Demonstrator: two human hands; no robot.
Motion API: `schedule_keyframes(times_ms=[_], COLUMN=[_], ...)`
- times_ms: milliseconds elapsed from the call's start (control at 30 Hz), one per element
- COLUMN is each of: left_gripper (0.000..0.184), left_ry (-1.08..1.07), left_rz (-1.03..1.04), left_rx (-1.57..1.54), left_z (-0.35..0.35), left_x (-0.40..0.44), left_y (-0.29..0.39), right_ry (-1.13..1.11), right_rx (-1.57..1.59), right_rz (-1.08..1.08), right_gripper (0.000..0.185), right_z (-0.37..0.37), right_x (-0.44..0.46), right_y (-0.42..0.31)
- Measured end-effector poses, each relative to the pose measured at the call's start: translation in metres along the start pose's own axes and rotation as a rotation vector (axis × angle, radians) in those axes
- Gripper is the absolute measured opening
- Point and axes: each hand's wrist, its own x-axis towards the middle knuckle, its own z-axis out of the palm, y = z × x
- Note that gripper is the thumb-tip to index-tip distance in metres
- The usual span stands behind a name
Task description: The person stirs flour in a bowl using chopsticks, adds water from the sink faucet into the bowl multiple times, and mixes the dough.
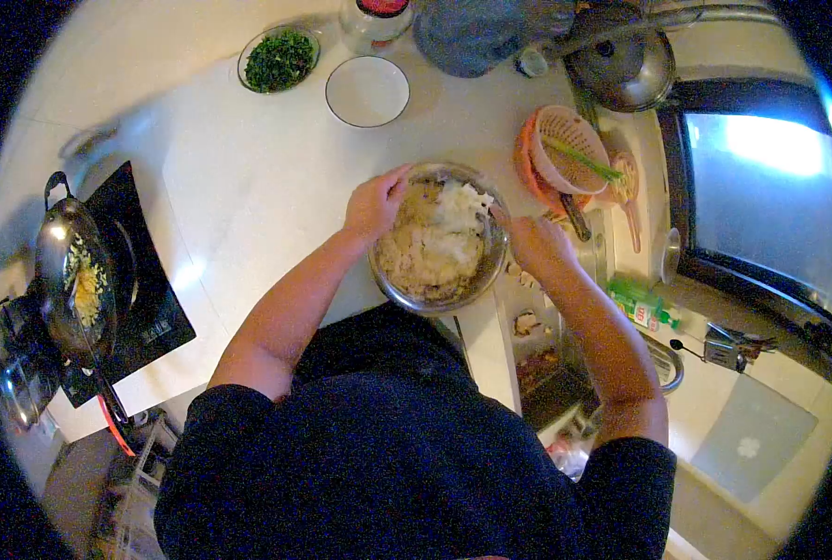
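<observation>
A round metal bowl (502,266) stands at the counter's front edge, close to my body. Inside it lies a pale, lumpy food mixture (434,247), with a whiter clump (462,201) at the upper right. My left hand (377,205) is closed on the bowl's upper left rim, thumb over the edge. My right hand (535,245) is at the right rim, its fingers curled near the white clump. A small part of something shows at its fingertips, but I cannot make out what it holds.
Left is a wok (70,280) with food on a black cooktop (159,322). Behind stand a white bowl (367,91), a dish of chopped greens (280,62) and a jar (376,28). Right are a pink colander (570,140), a sink (565,373) and a green bottle (644,303).
</observation>
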Motion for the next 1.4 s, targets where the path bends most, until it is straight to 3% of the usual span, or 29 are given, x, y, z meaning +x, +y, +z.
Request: schedule_keyframes(times_ms=[133, 233, 333, 500, 667, 733, 833, 933, 1033, 1233, 1300, 1367, 1400], left_gripper=[0.030, 0.029, 0.027, 0.027, 0.028, 0.028, 0.028, 0.029, 0.029, 0.031, 0.032, 0.032, 0.033], left_ry=[-0.001, 0.007, -0.004, 0.121, 0.052, 0.066, 0.106, 0.069, 0.009, 0.025, 0.014, 0.015, 0.021], left_rz=[-0.064, -0.069, -0.138, 0.022, -0.006, 0.031, 0.057, -0.002, -0.108, -0.012, -0.010, 0.005, 0.017], left_rx=[-0.045, -0.048, -0.115, -0.080, -0.015, -0.015, -0.023, -0.003, -0.066, -0.019, -0.035, -0.029, -0.013], left_z=[-0.006, -0.007, -0.009, 0.005, 0.002, 0.002, 0.002, -0.001, -0.009, -0.004, -0.002, -0.001, 0.000], left_x=[0.000, 0.001, 0.000, -0.003, -0.001, 0.000, 0.000, -0.002, 0.000, -0.003, -0.002, -0.002, -0.002], left_y=[0.007, 0.007, 0.014, -0.006, -0.002, -0.002, 0.002, 0.003, 0.015, 0.003, 0.000, -0.002, -0.003], right_ry=[0.066, 0.092, 0.067, -0.108, 0.062, 0.190, 0.217, 0.140, 0.036, 0.003, 0.045, 0.231, 0.200], right_rx=[0.157, 0.249, 0.334, 0.028, -0.104, -0.007, -0.119, -0.014, 0.002, -0.309, -0.438, -0.444, -0.464], right_rz=[-0.013, -0.119, -0.278, -0.210, -0.190, -0.217, -0.232, -0.195, -0.261, -0.194, -0.190, -0.264, -0.238], right_gripper=[0.050, 0.053, 0.050, 0.049, 0.043, 0.039, 0.036, 0.041, 0.045, 0.041, 0.039, 0.037, 0.036], right_z=[0.088, 0.132, 0.099, 0.039, -0.014, -0.015, 0.034, 0.043, 0.056, -0.009, -0.035, -0.020, -0.009], right_x=[0.065, 0.055, 0.003, -0.045, -0.053, -0.033, 0.042, 0.010, -0.029, -0.017, 0.005, 0.038, 0.045], right_y=[0.001, -0.020, -0.056, -0.032, -0.026, -0.041, -0.060, -0.089, -0.076, -0.025, -0.024, -0.008, -0.006])
